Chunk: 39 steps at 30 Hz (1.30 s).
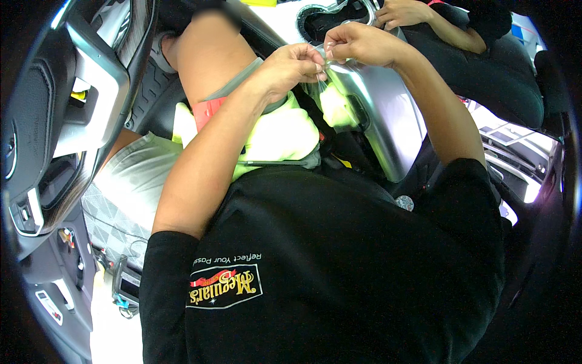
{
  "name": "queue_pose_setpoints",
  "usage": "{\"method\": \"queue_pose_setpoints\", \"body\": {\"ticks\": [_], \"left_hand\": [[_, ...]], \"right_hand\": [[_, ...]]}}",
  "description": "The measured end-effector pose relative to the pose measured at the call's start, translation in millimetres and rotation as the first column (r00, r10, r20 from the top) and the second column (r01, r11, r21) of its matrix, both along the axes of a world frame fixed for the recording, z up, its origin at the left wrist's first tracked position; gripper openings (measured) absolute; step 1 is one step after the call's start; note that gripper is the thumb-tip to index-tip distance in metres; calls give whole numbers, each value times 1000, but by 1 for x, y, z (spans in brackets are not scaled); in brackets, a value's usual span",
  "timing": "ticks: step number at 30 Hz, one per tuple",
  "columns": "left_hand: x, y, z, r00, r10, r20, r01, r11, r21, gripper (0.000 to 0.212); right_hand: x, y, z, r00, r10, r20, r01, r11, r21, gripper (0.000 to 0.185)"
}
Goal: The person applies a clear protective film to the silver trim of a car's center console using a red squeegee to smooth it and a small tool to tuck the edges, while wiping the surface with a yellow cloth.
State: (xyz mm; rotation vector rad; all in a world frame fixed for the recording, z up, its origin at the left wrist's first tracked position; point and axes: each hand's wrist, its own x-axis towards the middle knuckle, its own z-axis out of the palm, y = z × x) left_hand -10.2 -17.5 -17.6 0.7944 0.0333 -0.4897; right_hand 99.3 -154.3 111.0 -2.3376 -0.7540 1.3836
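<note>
My left hand [295, 68] and my right hand [359, 45] are close together, fingertips pinching a thin clear film [322, 78]. It hangs over the side of a glossy silver panel [391, 113], which has a dark recess. A bright yellow-green cloth [336, 107] shows below my fingers, beside that recess. Another yellow-green cloth [284, 132] lies on my lap. Partly behind my left forearm, a flat red piece [207, 111] rests at my thigh, near a grey strip [236, 79].
A steering wheel [34, 109] stands at the left, above a car door panel [59, 295]. Another person's hand [400, 13] is just beyond my right hand, near a silver-rimmed console opening [302, 22]. That person sits on a black seat [473, 86] at the upper right.
</note>
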Motion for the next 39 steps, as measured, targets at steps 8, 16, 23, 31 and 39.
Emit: {"method": "queue_pose_setpoints", "body": {"ticks": [8, 16, 23, 31, 39], "left_hand": [[0, 9, 5, 999, -29, 37, 27, 998, 54, 14], [2, 3, -1, 998, 11, 69, -14, 999, 48, 15], [3, -1, 5, 998, 62, -8, -61, 996, 65, 10], [14, 1, 8, 999, -34, -9, 35, 974, 226, 17], [18, 2, 13, 999, -52, -7, 51, 952, 303, 21]], "right_hand": [[1, 5, 7, 973, 208, 97, -207, 978, -26, 13], [-1, 4, 2, 982, -142, -120, 141, 990, -17, 9], [0, -3, -4, 969, -228, -91, 229, 973, 2, 11], [2, -2, -3, 986, -125, 106, 134, 988, -77, 12], [7, -4, 4, 993, -116, 27, 118, 988, -97, 14]]}}
